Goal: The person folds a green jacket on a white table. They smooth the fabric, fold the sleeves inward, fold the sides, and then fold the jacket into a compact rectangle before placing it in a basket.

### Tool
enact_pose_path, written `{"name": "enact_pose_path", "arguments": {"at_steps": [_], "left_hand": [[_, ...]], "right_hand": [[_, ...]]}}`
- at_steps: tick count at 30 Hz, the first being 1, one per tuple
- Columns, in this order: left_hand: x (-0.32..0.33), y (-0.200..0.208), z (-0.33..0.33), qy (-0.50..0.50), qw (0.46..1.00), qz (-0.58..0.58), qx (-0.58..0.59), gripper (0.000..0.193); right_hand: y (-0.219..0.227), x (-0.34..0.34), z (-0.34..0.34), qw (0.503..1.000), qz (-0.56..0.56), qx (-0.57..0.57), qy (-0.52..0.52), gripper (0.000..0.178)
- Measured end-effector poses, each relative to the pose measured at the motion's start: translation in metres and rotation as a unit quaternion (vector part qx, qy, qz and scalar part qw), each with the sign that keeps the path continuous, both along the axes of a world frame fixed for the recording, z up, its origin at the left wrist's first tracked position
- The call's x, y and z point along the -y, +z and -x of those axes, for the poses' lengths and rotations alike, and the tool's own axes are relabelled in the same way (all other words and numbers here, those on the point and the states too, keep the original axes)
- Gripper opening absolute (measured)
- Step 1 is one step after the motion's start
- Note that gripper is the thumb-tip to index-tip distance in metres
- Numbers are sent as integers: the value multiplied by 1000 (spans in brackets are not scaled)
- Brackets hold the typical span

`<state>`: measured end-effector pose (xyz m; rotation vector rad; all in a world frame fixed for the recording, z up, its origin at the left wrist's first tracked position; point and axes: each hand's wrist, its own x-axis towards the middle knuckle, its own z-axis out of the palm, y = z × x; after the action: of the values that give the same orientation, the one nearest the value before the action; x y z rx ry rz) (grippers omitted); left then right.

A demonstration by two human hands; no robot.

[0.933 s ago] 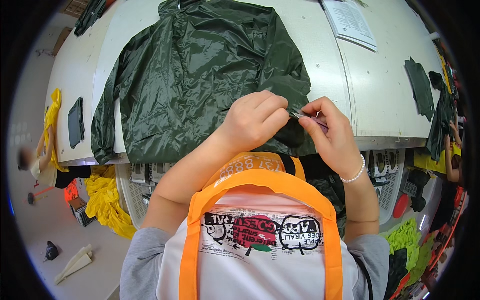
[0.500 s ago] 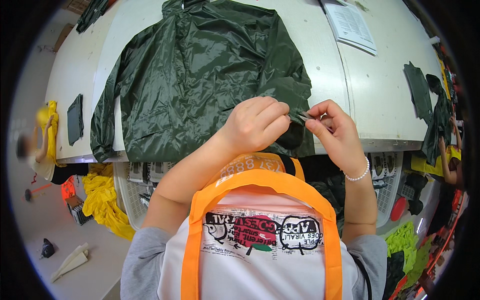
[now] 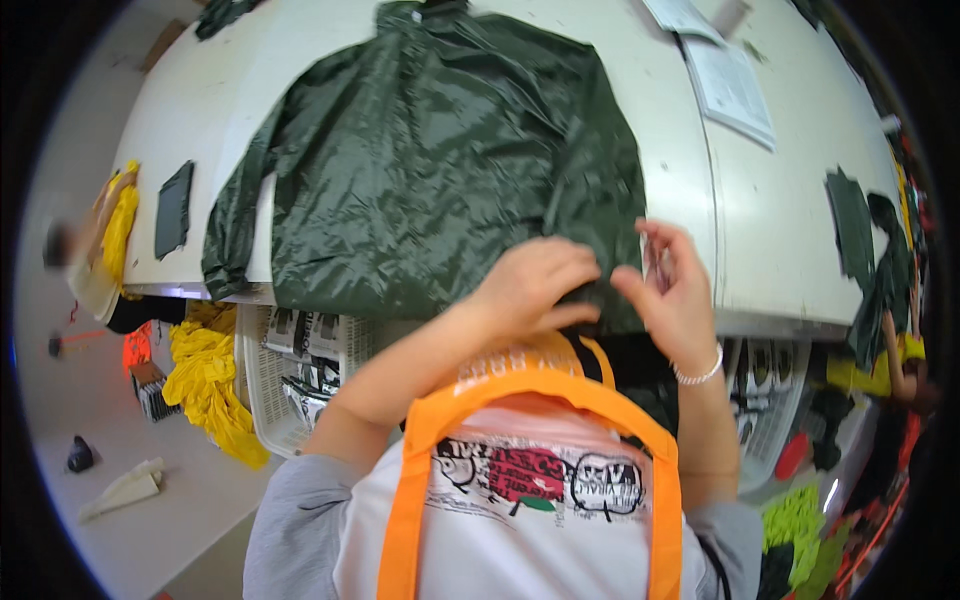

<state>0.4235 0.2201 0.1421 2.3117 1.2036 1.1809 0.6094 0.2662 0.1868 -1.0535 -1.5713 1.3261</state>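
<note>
A dark green, shiny rain jacket lies spread on the white table, its hem at the near edge. Over the end of its right-hand sleeve, my left hand has its thumb parted from its fingers, with nothing visible between them. My right hand is beside that sleeve end, curled with the thumb held away. A small pair of thread snips appears tucked against its fingers, blurred and partly covered.
Papers lie at the far right of the white table. Folded dark pieces rest at left. White baskets with packaged goods stand below the edge. Yellow fabric is heaped at left. Other people work at both sides.
My hands have moved apart from the sleeve end, and my left fingers have loosened from their pinch. The snips' tip no longer points out of my right fingertips. The whole view has shifted slightly.
</note>
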Motion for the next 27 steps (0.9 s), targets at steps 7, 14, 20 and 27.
{"name": "enact_pose_path", "arguments": {"at_steps": [7,14,20,27], "left_hand": [[141,-99,176,429,833,230,-261,71],[136,-133,229,399,825,309,-253,82],[-32,-148,284,406,851,219,-251,82],[-206,-186,350,441,852,78,-269,73]], "right_hand": [[-89,43,41,888,0,398,229,38],[-173,53,61,809,-105,567,113,42],[-188,-90,124,774,-147,616,1,52],[-205,-240,183,734,-201,639,-111,46]]}}
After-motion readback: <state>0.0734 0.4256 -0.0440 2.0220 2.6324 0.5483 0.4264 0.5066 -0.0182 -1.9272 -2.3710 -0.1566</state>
